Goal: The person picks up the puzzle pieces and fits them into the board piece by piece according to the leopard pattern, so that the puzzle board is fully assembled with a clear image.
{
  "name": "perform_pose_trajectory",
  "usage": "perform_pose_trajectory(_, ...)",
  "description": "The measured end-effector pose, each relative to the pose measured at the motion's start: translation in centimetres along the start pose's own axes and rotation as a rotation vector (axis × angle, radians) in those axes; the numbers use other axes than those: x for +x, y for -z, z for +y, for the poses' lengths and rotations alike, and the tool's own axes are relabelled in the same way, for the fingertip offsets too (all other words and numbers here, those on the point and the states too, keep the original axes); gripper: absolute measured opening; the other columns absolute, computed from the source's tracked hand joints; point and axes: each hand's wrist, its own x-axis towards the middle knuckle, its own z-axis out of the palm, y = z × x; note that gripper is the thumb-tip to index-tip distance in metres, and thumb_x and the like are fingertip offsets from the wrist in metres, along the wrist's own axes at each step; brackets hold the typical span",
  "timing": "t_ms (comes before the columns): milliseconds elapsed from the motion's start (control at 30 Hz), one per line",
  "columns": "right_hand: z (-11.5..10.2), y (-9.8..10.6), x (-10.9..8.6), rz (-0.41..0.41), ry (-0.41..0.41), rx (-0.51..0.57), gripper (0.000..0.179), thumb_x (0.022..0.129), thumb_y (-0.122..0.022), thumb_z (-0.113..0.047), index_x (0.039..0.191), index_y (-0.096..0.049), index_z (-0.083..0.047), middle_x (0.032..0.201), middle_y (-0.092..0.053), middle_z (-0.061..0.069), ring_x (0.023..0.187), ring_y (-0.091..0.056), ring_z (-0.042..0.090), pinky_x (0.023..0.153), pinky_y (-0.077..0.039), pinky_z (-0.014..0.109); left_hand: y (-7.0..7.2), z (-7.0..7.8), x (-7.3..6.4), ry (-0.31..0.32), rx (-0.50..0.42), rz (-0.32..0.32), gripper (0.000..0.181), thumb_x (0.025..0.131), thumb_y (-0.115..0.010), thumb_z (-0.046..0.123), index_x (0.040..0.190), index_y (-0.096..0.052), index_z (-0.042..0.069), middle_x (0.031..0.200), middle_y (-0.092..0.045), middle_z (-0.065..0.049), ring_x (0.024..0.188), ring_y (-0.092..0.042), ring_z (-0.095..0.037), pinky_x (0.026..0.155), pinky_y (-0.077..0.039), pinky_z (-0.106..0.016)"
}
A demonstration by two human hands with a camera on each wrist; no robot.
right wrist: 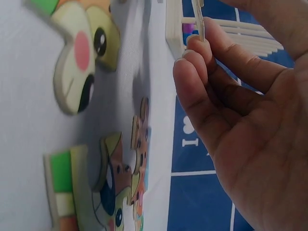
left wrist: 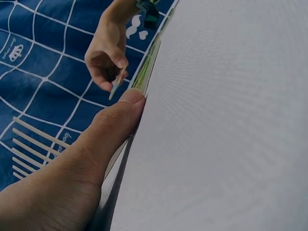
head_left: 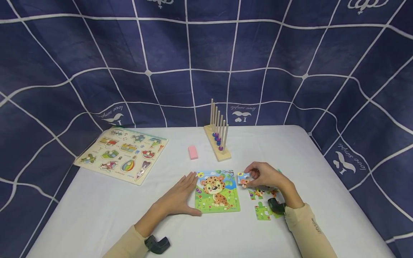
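Note:
A square leopard-picture puzzle board lies flat on the white table. My left hand lies along its left side, fingers extended, with the thumb at the lower left corner. Just beyond the board's right edge, my right hand pinches a puzzle piece with blue sky and a bit of leopard on it. That piece appears nearly edge-on in the right wrist view, between thumb and fingertips. Loose pieces lie under and beside the right forearm, partly hidden by it.
Behind the board stands a wooden rack with upright pegs and small purple and blue beads. A pink block sits left of it. At the far left lies a knobbed vehicle puzzle board. A blue checked cloth surrounds the table.

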Motion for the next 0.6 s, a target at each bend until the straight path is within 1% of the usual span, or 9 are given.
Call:
perform_pose_trajectory(167,-0.4,-0.4,0.0,0.009,0.029,-0.01,0.046,0.071,-0.086,-0.021,0.108,-0.066,-0.004,0.085,-0.059,0.005,0.075,-0.052,0.013,0.066,-0.05,0.021,0.0,0.1,0.0,0.01,0.012,-0.011,0.129,0.065,-0.06,0.085,0.153,-0.022,-0.001,0.163,-0.016,-0.016,0.152,-0.015,-0.027,0.125,-0.018,-0.041)
perform_pose_trajectory(300,-0.7,-0.6,0.2,0.026,0.063,-0.027,0.045,0.072,-0.086,-0.022,0.108,-0.066,-0.004,0.086,-0.06,0.005,0.075,-0.053,0.013,0.067,-0.051,0.02,0.0,0.0,-0.1,-0.003,0.028,0.002,0.13,0.065,-0.06,0.086,0.153,-0.023,-0.002,0.162,-0.018,-0.018,0.152,-0.017,-0.028,0.124,-0.02,-0.042)
perform_pose_trajectory(400,-1.0,-0.9,0.5,0.026,0.094,-0.035,0.045,0.072,-0.086,-0.022,0.109,-0.066,-0.005,0.083,-0.06,0.006,0.073,-0.051,0.011,0.065,-0.05,0.02,0.0,-0.1,-0.1,-0.014,0.031,0.01,0.13,0.064,-0.061,0.085,0.152,-0.023,-0.003,0.162,-0.019,-0.019,0.151,-0.018,-0.029,0.124,-0.021,-0.043)
perform_pose_trajectory(500,-1.4,-1.1,0.9,0.014,0.123,-0.042,0.043,0.073,-0.085,-0.02,0.109,-0.066,-0.004,0.083,-0.059,0.007,0.072,-0.051,0.011,0.065,-0.05,0.021,0.0,-0.2,-0.1,-0.01,0.026,0.009,0.13,0.064,-0.061,0.086,0.153,-0.023,-0.002,0.162,-0.018,-0.018,0.152,-0.018,-0.029,0.124,-0.02,-0.042)
perform_pose_trajectory(600,-1.9,-1.4,1.6,0.008,0.129,-0.046,0.041,0.073,-0.084,-0.018,0.108,-0.066,-0.007,0.083,-0.059,0.005,0.073,-0.051,0.011,0.065,-0.049,0.021,0.1,-0.2,0.0,-0.01,0.017,0.016,0.13,0.064,-0.062,0.085,0.152,-0.023,-0.002,0.162,-0.018,-0.018,0.151,-0.018,-0.029,0.124,-0.02,-0.043)
